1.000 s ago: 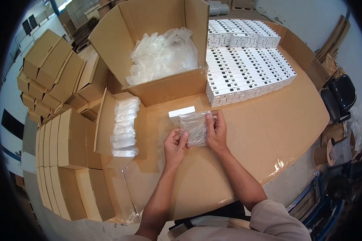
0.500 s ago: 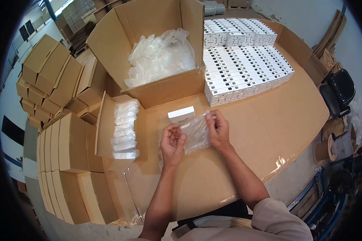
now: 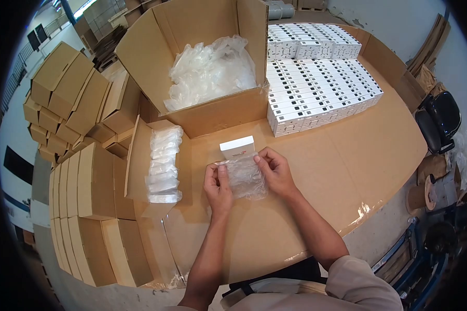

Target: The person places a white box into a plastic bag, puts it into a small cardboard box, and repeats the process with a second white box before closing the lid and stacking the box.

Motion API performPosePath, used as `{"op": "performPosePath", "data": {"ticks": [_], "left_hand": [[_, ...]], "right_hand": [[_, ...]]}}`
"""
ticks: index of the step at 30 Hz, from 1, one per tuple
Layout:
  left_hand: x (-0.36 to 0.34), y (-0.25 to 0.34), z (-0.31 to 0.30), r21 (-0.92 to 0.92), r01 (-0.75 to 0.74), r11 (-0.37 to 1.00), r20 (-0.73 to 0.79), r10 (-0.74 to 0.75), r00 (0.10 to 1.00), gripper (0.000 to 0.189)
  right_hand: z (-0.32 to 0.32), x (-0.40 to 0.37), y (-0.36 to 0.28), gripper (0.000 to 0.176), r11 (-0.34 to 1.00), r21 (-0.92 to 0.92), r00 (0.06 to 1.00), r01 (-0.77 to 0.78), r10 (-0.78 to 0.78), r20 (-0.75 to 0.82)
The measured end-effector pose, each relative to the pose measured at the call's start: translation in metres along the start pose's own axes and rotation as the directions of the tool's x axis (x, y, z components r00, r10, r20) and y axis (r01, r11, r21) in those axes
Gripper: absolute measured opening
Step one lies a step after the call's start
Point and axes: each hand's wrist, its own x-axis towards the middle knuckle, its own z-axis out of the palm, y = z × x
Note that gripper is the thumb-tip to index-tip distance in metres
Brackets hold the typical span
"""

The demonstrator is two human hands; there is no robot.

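Observation:
Stretched between my two hands is a clear plastic bag (image 3: pixel 245 179), its top edge near a small white box (image 3: pixel 237 147). My left hand (image 3: pixel 218 187) pinches the bag's left upper corner between thumb and fingers. At the opposite corner, my right hand (image 3: pixel 275 170) pinches the edge the same way. The white box stands on the cardboard-covered table (image 3: pixel 316 197) just beyond the bag, its lower part hidden by the plastic. To the left, an open carton (image 3: pixel 133 166) holds a row of plastic-wrapped packs (image 3: pixel 164 163).
Behind my hands stands a large carton (image 3: pixel 220 115) heaped with clear plastic bags (image 3: pixel 213 70). Stacked white boxes (image 3: pixel 324 98) fill the back right of the table. Brown cartons (image 3: pixel 96 181) are piled on the left. A black chair (image 3: pixel 438 122) stands beyond the right edge.
Both hands have shifted their grip to the bag's upper edge. The bag, slanted before, is now spread more evenly and hangs lower between them. The view has shifted slightly.

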Motion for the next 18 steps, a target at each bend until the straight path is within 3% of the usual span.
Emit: {"op": "performPosePath", "data": {"ticks": [2, 4, 5, 10, 13, 18], "left_hand": [[-0.001, 0.0, -0.002, -0.001, 0.01, 1.0, 0.02, -0.01, 1.0, 0.02], [-0.001, 0.001, -0.005, 0.005, 0.037, 0.999, 0.035, -0.037, 0.999, 0.021], [-0.001, 0.0, -0.006, -0.002, 0.046, 0.999, 0.032, -0.046, 0.998, 0.022], [0.001, 0.002, -0.007, 0.035, 0.029, 0.999, 0.007, -0.03, 1.0, 0.027], [0.004, -0.002, -0.004, 0.055, -0.057, 0.997, -0.044, 0.059, 0.997, 0.029], [0.002, -0.001, -0.006, 0.049, 0.018, 0.999, -0.034, -0.016, 0.999, 0.029]], "right_hand": [[-0.002, 0.0, 0.002, 0.011, 0.968, 0.235, 0.996, -0.085, 0.084, 0.015], [0.0, 0.001, 0.001, 0.009, 0.839, 0.516, 0.985, -0.172, 0.163, 0.063], [-0.001, 0.001, 0.001, 0.009, 0.815, 0.552, 0.984, -0.178, 0.156, 0.088], [-0.002, 0.002, -0.005, 0.015, 0.746, 0.637, 0.981, -0.194, 0.13, 0.146], [-0.009, 0.001, -0.003, 0.017, 0.718, 0.662, 0.976, -0.213, 0.12, 0.184], [-0.007, 0.0, -0.02, 0.019, 0.729, 0.646, 0.974, -0.226, 0.158, 0.163]]}}
